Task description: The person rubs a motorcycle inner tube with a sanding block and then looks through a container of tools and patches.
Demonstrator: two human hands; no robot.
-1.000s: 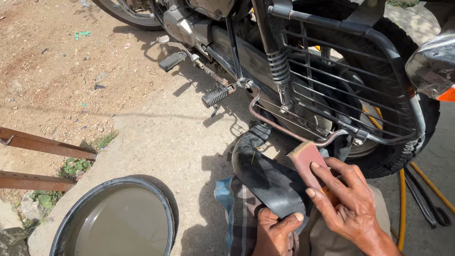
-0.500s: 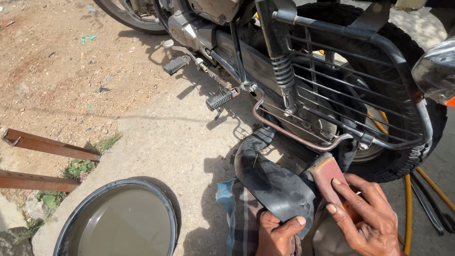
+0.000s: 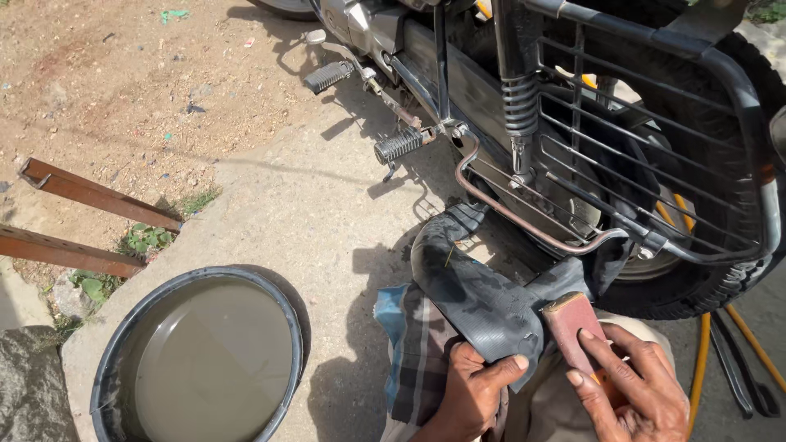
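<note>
Head view: beside the motorcycle wheel [image 3: 696,286], left hand [image 3: 475,389] grips the black inner tube [image 3: 483,303]; right hand [image 3: 630,385] has slid its reddish block [image 3: 573,323] lower, fingers pressing it flat.

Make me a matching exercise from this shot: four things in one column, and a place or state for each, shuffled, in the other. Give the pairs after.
Things:
1. inner tube
2. block
3. basin
4. footpeg

Places or states:
A. lower left on the ground, filled with murky water
B. draped over the lap, pinned by the left hand
C. sticks out from the motorcycle frame, ribbed
D. reddish, pressed on the rubber by the right hand

Pairs: 1-B, 2-D, 3-A, 4-C
</note>
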